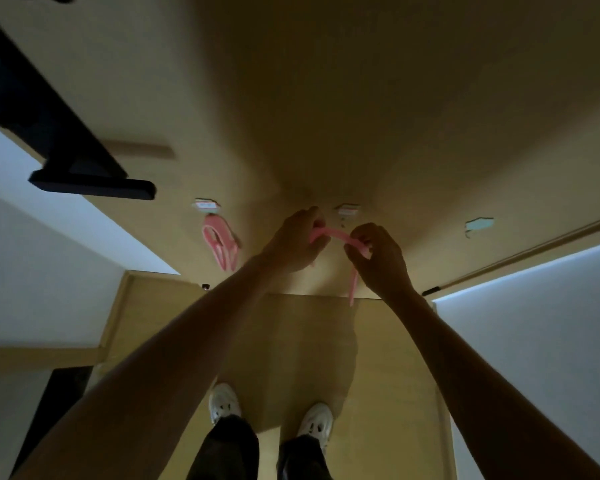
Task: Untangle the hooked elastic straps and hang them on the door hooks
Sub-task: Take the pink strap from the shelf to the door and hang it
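Note:
I stand close to a tan wooden door in dim light. A pink elastic strap stretches between my left hand and my right hand, just below the middle door hook. One end of this strap dangles down past my right wrist. Another pink strap hangs in loops from the left door hook. A third hook at the right carries nothing.
A black door handle juts out at the left. White walls flank the door on both sides. My white shoes stand on the wooden floor below.

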### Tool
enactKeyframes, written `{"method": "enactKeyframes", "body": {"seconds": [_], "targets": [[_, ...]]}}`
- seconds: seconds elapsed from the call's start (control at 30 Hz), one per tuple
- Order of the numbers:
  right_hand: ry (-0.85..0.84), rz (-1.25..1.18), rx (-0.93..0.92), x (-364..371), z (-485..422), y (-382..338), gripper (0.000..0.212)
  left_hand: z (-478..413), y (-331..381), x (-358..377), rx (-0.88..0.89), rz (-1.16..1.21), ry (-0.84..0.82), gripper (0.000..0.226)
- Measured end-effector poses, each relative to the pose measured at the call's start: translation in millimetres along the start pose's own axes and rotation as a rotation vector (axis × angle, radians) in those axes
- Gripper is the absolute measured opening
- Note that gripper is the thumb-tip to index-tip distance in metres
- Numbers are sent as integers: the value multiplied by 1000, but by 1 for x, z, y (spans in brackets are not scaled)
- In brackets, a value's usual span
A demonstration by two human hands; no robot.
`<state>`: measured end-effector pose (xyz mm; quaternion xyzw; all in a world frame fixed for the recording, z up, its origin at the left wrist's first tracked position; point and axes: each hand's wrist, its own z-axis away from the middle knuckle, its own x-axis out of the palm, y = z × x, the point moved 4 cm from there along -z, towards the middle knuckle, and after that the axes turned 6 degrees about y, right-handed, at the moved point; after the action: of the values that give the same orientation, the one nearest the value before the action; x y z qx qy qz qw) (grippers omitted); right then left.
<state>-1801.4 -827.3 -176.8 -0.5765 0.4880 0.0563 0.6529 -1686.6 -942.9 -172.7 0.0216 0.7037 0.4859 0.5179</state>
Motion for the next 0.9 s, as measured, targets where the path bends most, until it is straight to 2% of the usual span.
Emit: {"method": "enactKeyframes", "body": {"seconds": [0.23, 0.47, 0.67, 0.9], "targets": [[27, 95, 28, 2, -26, 22, 18, -18, 4, 20, -56, -59, 112, 24], [70, 165, 59, 20, -38, 42, 17, -32, -5, 43, -133, -96, 140, 25], [37, 222, 58, 33, -39, 52, 20, -33, -19, 56, -137, -160, 116, 23], [-7, 235, 57, 45, -36, 51, 23, -31, -20, 65, -119, -245, 25, 33]]}}
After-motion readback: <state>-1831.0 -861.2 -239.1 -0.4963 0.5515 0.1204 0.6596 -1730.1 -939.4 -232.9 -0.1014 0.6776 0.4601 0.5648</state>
